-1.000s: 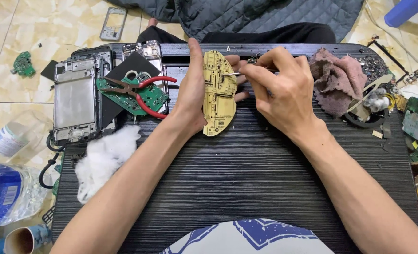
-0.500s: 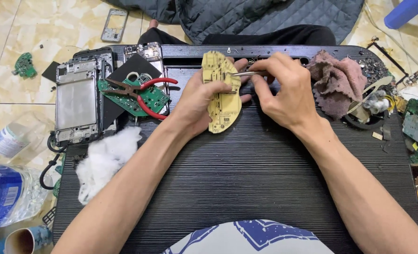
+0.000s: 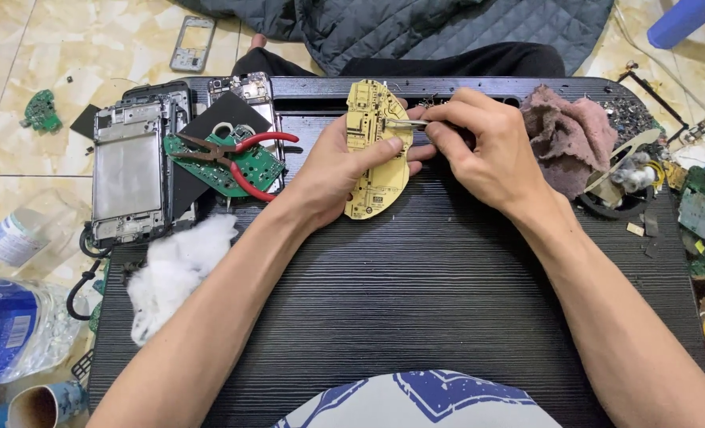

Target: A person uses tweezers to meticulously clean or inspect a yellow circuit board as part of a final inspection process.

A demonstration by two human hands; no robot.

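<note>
My left hand (image 3: 338, 168) grips a yellow oval circuit board (image 3: 375, 158), thumb across its face, holding it tilted over the black ribbed table (image 3: 416, 317). My right hand (image 3: 479, 150) pinches thin metal tweezers (image 3: 406, 123) whose tips touch the upper part of the board. Both hands meet near the table's far middle.
Red-handled pliers (image 3: 245, 154) lie on a green circuit board (image 3: 224, 162) beside a stripped phone frame (image 3: 126, 170) at the left. White cotton wad (image 3: 174, 269) sits front left. A brownish rag (image 3: 567, 135) and scrap parts (image 3: 646, 170) crowd the right. Bottles (image 3: 11, 333) stand on the floor.
The yellow board has been lifted and shifted slightly toward the far edge. My right hand has brought the tweezers onto its upper part.
</note>
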